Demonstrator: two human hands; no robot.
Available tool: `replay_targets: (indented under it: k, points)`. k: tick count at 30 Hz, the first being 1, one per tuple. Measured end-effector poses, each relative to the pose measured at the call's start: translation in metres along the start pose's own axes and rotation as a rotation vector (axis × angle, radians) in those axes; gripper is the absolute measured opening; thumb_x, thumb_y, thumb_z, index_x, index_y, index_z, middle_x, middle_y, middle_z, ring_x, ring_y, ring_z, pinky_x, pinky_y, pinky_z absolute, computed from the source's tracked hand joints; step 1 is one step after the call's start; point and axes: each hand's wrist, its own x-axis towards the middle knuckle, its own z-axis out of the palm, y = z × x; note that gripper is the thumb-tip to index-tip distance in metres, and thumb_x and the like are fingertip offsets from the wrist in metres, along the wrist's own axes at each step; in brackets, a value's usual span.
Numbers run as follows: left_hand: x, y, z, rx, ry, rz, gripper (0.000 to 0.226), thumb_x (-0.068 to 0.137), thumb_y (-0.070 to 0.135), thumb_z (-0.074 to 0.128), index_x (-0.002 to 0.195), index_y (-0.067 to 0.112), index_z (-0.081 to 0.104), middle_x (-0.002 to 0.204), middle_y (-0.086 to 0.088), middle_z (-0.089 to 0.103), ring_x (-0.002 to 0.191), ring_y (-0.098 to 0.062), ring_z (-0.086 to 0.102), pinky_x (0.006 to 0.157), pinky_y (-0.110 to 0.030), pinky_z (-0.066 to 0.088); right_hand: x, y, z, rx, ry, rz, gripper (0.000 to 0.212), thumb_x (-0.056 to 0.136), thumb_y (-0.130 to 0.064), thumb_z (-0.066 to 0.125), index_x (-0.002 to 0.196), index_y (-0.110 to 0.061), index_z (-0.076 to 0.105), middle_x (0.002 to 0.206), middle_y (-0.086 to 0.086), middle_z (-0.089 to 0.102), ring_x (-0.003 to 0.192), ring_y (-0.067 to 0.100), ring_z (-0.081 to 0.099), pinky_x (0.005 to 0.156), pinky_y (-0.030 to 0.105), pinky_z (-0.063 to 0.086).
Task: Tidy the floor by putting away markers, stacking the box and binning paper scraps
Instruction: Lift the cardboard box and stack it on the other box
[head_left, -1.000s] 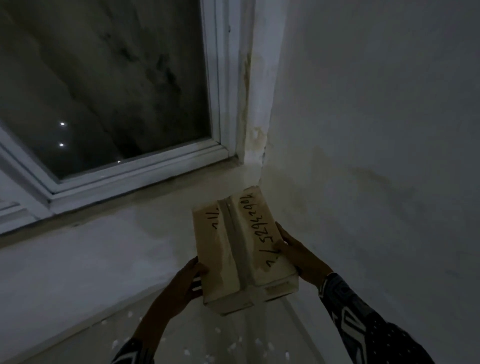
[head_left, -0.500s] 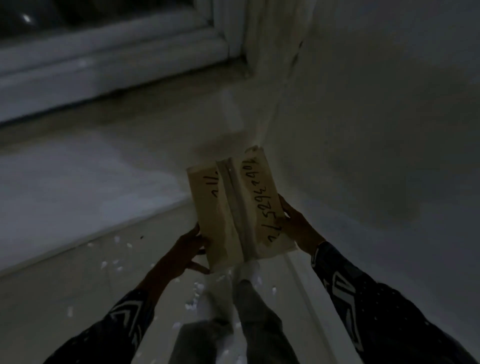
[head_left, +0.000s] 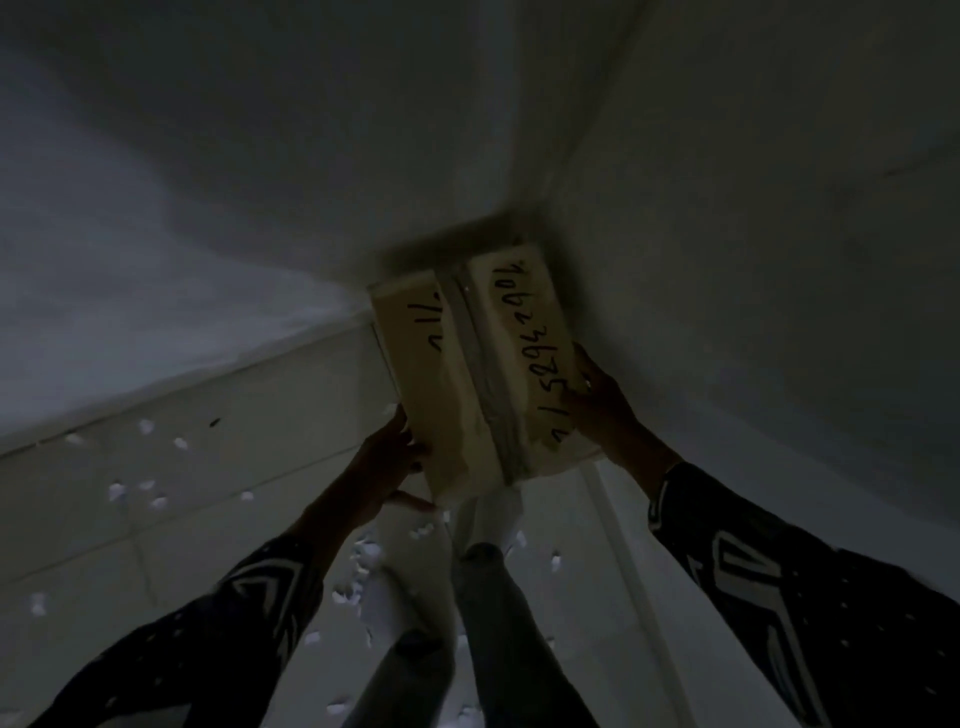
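Head view: box (head_left: 470, 364) between hands (head_left: 498, 436)

I seem to be in a dim corner of a plain room, probably in a home, though the light is too poor to be sure. Two bare whitish plastered walls (head_left: 753, 182) meet here above a pale tiled floor (head_left: 171, 525) with grout lines, strewn with small torn white paper scraps (head_left: 117, 491).
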Motion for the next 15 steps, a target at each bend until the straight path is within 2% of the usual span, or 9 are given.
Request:
replay_targets:
  k: [3,6,9,11,15]
  points:
    - [0.022,0.001,0.003,0.071,0.039,0.009,0.074,0.095,0.015,0.062,0.139,0.064,0.029,0.132,0.009,0.052,0.113,-0.032,0.056,0.067,-0.057,0.059,0.019,0.014,0.009,-0.024,0.019,0.01,0.069,0.1,-0.011,0.053,0.158,-0.029,0.021,0.152,0.007,0.045,0.134,0.031,0.048,0.107,0.052,0.045]
    - [0.04,-0.003,0.011,0.16,0.055,0.001,0.071,0.093,0.028,0.065,0.136,0.066,0.024,0.115,0.01,0.05,0.101,-0.024,0.054,0.064,-0.053,0.06,0.027,0.034,0.021,-0.01,0.022,0.033,0.068,0.099,-0.009,0.052,0.157,-0.032,0.023,0.149,0.007,0.047,0.132,0.032,0.049,0.106,0.051,0.046]
    - [0.048,-0.012,0.02,0.205,0.082,0.014,0.072,0.091,0.036,0.066,0.137,0.064,0.018,0.108,0.017,0.047,0.094,-0.017,0.053,0.058,-0.045,0.06,0.029,0.05,0.028,-0.033,0.03,0.055,0.074,0.1,-0.011,0.054,0.158,-0.033,0.014,0.154,0.003,0.039,0.137,0.025,0.043,0.103,0.032,0.044]
    - [0.05,-0.015,0.021,0.211,0.088,0.029,0.072,0.091,0.037,0.065,0.138,0.063,0.017,0.109,0.018,0.048,0.095,-0.015,0.055,0.058,-0.042,0.061,0.032,0.054,0.029,-0.065,0.04,0.044,0.075,0.1,-0.014,0.052,0.158,-0.037,0.009,0.155,0.002,0.036,0.136,0.023,0.041,0.098,0.026,0.039]
    - [0.042,-0.023,0.022,0.208,0.101,0.001,0.066,0.094,0.037,0.06,0.145,0.055,0.021,0.128,0.004,0.055,0.099,-0.014,0.059,0.068,-0.04,0.062,0.029,0.059,0.027,-0.094,0.054,0.072,0.07,0.102,-0.022,0.051,0.158,-0.038,0.011,0.154,0.006,0.037,0.13,0.022,0.046,0.099,0.031,0.045]
